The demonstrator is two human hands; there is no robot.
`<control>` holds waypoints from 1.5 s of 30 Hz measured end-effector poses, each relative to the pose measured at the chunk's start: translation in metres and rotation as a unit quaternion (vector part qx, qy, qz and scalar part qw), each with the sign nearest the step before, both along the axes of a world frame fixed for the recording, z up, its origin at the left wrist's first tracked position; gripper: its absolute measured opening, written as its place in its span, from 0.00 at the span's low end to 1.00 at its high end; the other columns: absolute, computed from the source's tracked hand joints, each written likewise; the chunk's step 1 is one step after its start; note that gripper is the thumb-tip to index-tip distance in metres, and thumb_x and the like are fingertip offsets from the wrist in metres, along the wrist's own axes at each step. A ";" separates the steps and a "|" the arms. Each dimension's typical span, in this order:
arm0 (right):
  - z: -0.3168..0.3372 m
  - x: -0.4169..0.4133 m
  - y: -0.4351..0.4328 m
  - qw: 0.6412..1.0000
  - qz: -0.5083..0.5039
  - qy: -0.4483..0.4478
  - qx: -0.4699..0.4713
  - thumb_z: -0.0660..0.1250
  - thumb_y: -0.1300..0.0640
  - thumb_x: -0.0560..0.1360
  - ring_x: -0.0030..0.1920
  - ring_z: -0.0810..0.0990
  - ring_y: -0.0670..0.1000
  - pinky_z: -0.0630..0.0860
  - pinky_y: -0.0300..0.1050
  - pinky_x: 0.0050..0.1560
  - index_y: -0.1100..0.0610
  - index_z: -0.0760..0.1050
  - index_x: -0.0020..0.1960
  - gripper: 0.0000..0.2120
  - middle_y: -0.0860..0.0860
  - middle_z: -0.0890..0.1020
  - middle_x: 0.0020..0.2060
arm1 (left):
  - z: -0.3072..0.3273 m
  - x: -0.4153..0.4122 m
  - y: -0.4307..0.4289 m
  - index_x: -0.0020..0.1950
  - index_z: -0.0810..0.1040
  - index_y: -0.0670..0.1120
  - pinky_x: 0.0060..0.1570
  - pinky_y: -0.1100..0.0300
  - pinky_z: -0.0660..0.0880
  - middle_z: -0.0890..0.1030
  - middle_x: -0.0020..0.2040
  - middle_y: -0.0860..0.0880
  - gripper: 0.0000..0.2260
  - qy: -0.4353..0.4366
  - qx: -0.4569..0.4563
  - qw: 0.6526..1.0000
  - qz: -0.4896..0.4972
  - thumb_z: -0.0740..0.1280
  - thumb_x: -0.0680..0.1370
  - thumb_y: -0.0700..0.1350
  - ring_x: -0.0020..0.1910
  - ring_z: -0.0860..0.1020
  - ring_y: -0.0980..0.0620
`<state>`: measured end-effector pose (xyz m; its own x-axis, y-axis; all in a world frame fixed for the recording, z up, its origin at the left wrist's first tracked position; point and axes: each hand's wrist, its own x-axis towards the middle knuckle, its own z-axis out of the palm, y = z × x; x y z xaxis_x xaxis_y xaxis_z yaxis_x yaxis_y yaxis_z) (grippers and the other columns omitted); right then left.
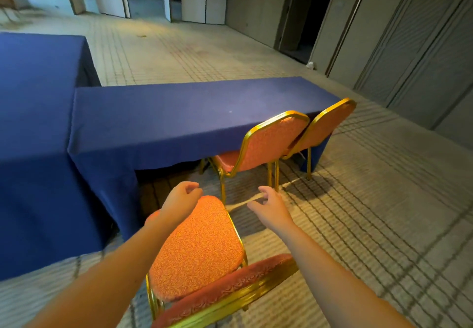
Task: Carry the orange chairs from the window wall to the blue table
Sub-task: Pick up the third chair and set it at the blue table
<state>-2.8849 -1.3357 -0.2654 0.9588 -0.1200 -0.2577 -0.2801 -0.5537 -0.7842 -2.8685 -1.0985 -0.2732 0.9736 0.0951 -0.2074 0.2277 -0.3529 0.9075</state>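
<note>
From the head camera, the left hand hovers by the front left corner of the nearest orange chair, fingers loosely curled and gripping nothing. The right hand hangs just right of the seat front, equally loose and empty. Past both hands stands the blue table, with two more orange chairs tucked against it beyond the right hand.

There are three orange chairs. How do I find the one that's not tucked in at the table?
Find the long blue table. Two chairs sit side by side at its right end. The lone chair stands apart in front, closest to us, between the left hand and right hand.
</note>
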 end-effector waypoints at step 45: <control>-0.218 0.138 -0.015 0.725 0.264 0.588 -0.243 0.61 0.39 0.78 0.55 0.79 0.56 0.73 0.45 0.54 0.57 0.69 0.72 0.30 0.55 0.78 0.62 | -0.191 -0.023 0.071 0.76 0.61 0.45 0.61 0.50 0.67 0.65 0.73 0.41 0.36 0.676 0.029 0.734 -0.059 0.57 0.76 0.67 0.69 0.67 0.40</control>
